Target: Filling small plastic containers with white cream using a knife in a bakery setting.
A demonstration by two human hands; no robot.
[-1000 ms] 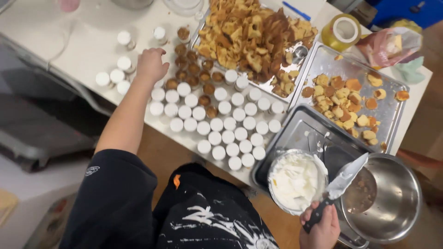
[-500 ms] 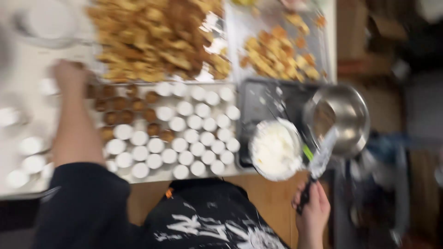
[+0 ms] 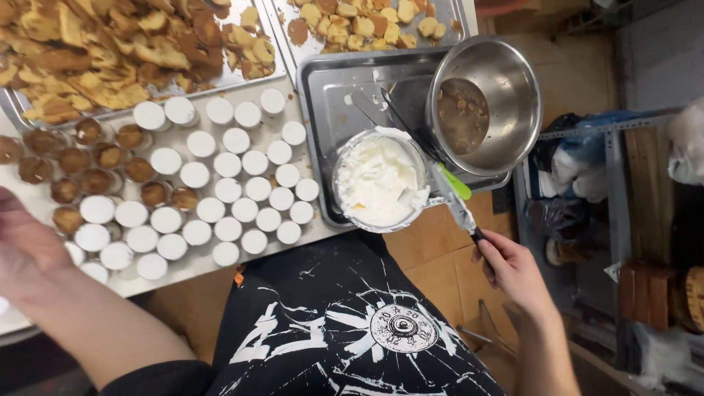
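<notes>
From the head camera, looking straight down, I see my right hand (image 3: 513, 270) closed around the dark handle of a cream-smeared metal palette knife (image 3: 453, 202). Its blade reaches up across the rim of the round clear tub of white whipped cream (image 3: 380, 181), which sits at the near edge of a dark rectangular metal tray (image 3: 334, 95), touching a shiny steel mixing bowl with brown crumbs in its bottom (image 3: 484, 103).

My left hand (image 3: 26, 246) is at the left border of the frame, beside the rows of small round cups, some topped white and some showing brown cake (image 3: 198, 176). I cannot tell whether its fingers are spread or curled, since it is blurred and partly cut off.

My worry is the tub: it juts past the tray's near rim and over the table edge, so a downward press or drag of the knife could tip it onto my black printed apron (image 3: 352, 323). Cream may also drip from the blade, which hangs beyond the table. The left forearm could knock the nearest cups if it sweeps sideways.
</notes>
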